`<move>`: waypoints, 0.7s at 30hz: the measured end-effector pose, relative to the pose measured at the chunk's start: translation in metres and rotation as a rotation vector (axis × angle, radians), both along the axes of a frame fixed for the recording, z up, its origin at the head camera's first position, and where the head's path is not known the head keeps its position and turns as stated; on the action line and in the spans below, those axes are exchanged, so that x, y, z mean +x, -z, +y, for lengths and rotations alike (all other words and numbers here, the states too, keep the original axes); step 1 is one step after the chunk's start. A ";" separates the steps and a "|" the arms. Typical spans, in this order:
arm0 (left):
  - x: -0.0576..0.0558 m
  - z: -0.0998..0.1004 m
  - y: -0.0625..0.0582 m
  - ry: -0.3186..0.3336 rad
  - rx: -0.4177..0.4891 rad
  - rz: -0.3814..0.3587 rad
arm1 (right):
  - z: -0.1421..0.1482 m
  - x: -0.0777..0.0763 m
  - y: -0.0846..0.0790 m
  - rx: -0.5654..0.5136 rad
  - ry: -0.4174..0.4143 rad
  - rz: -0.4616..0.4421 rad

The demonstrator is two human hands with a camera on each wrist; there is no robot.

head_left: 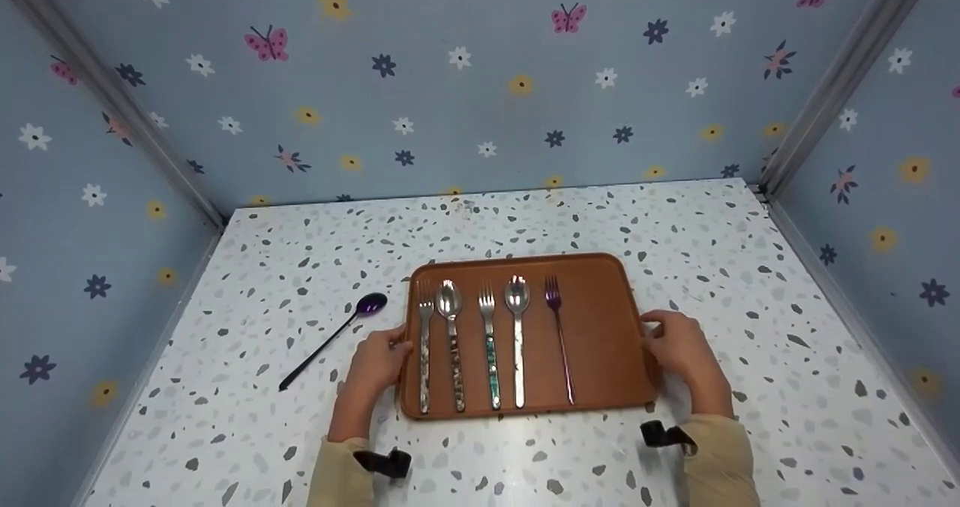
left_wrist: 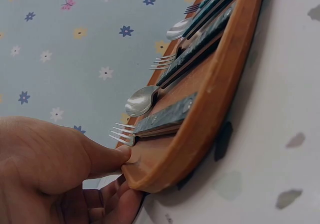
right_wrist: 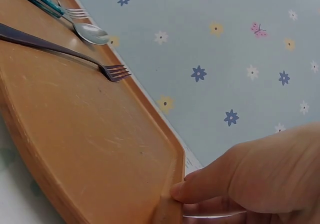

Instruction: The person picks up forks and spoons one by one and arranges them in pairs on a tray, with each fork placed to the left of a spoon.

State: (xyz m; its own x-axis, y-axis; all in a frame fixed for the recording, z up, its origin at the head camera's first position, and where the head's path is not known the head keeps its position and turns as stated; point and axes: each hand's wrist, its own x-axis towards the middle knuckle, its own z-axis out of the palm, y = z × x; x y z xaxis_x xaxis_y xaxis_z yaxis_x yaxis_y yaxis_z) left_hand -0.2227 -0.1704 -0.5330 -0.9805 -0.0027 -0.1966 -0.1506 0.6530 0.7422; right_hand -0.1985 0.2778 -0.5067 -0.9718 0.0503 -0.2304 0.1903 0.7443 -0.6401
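Note:
A brown tray [head_left: 604, 342] lies between my two hands. My left hand [head_left: 377, 361] grips its left rim, thumb on top and fingers underneath. The opposite rim is pinched by my right hand [head_left: 679, 342], whose lower fingers are partly hidden in the right wrist view. From left to right on the tray are a dark-handled fork [head_left: 425, 342], a spoon with a speckled handle [head_left: 449, 301], a green-handled fork [head_left: 491, 357], a second spoon [head_left: 517, 342] and a slim purple fork [head_left: 559, 327]. All lie roughly parallel, heads toward the back.
Left of the tray, a long purple spoon [head_left: 371, 304] rests slantwise on the speckled tabletop [head_left: 480, 229]. Blue flowered panels [head_left: 480, 102] enclose the table at the back and both sides. Black straps [head_left: 386, 463] hang at both wrists.

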 end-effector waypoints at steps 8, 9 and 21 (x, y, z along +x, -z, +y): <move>0.000 -0.003 0.000 0.018 -0.089 0.034 | 0.001 -0.001 -0.001 -0.012 0.008 -0.036; 0.000 -0.004 0.000 0.015 -0.107 0.040 | 0.001 -0.001 -0.001 -0.014 0.010 -0.039; 0.001 -0.013 -0.007 -0.225 -0.318 0.365 | 0.003 0.001 0.000 -0.028 -0.004 -0.018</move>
